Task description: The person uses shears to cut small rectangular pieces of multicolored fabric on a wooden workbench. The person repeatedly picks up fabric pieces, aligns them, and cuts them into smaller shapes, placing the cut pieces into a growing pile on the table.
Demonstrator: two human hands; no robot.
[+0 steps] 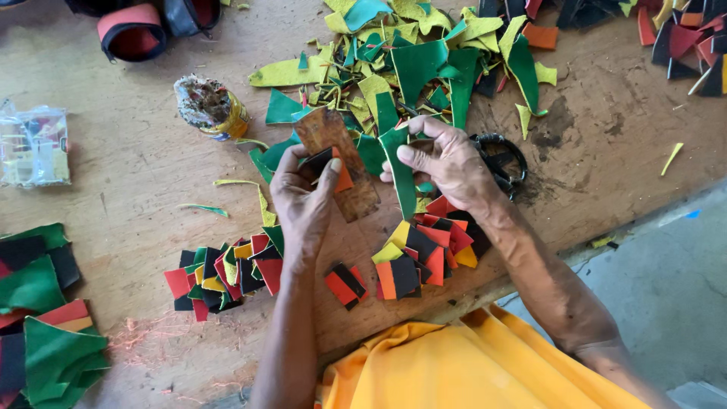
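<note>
Head view: left hand (pixel 303 198) pinches black-orange piece (pixel 327 168); right hand (pixel 447 163) pinches green strip (pixel 400 173) (long axis pointing down toward the person).

You're in a craft workshop: a worn, stained wooden bench (pixel 136 189). Beyond the black scissors (pixel 503 163) on it, a heap of green and yellow offcuts (pixel 409 68); nearer you, stacks of cut coloured pieces (pixel 227 276). Left of the scissors, a crusted glue tin (pixel 210 106).
</note>
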